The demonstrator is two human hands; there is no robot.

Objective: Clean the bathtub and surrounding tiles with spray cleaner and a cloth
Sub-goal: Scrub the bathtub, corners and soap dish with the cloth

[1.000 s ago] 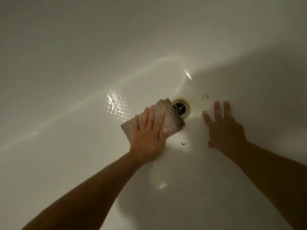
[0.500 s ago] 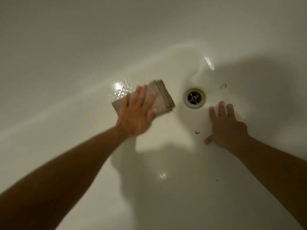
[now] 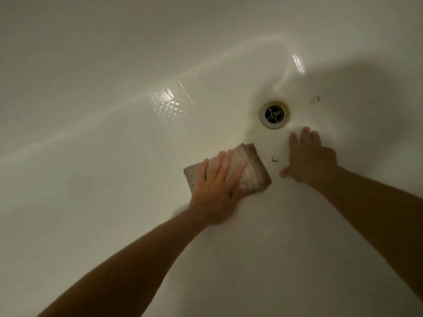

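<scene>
Pulled back toward the person over the last half second, the folded cloth (image 3: 231, 171) now lies below and left of the drain (image 3: 274, 113), where a moment ago it sat higher on the tub floor, level with the drain and over by the wet glare patch. A second ago it was overlapping the drain's edge, so the cloth has gone out to the left and then back down. That reads to me as a scrubbing stroke across the floor around the drain, not a single pass.

Largest first: the bathtub (image 3: 96, 202) fills the whole view, a white glossy surface curving up at the top, with a wet sheen left of the drain. No tiles or spray cleaner are in view.

Next, the left hand (image 3: 217, 186) lies flat on the cloth with its fingers straight and slightly spread, pressing it to the tub floor; it does not grip the cloth. The right hand (image 3: 309, 161) is planted palm-down on the tub floor just below and right of the drain, fingers apart and holding nothing. It has hardly shifted, so I take it to be bracing the person's weight.

Smaller things remain. A small dark curl of debris (image 3: 274, 159) lies between the cloth's right edge and the right hand, apart from both. A brownish mark (image 3: 316, 99) sits up and right of the drain. Both look untouched, so this area likely needs more wiping.
</scene>
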